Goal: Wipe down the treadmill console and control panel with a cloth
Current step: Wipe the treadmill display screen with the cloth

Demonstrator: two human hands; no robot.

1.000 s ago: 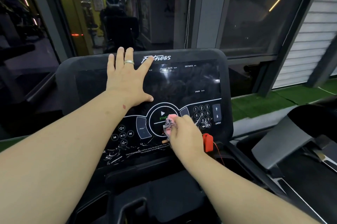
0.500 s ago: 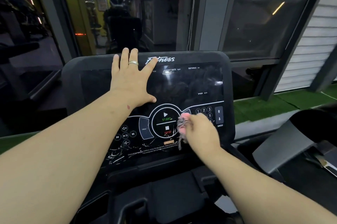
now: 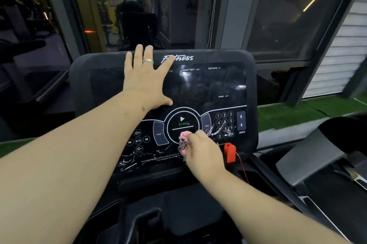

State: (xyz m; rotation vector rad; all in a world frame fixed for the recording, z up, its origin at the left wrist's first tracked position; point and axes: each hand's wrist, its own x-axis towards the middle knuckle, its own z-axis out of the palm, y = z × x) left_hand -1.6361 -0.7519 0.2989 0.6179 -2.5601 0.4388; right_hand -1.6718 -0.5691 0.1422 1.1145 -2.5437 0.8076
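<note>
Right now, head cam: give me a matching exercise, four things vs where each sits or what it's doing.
Things:
1. left hand
2. right hand
3. cloth
4. red clip

Places or states:
A. stands at the lower right edge of the console, a thin red cord trailing from it
B. lies flat with fingers spread on the dark display
C. bunched up, pressed against the round start button area
D. grips the cloth low on the control panel

Pairs: 1-B, 2-D, 3-C, 4-A
</note>
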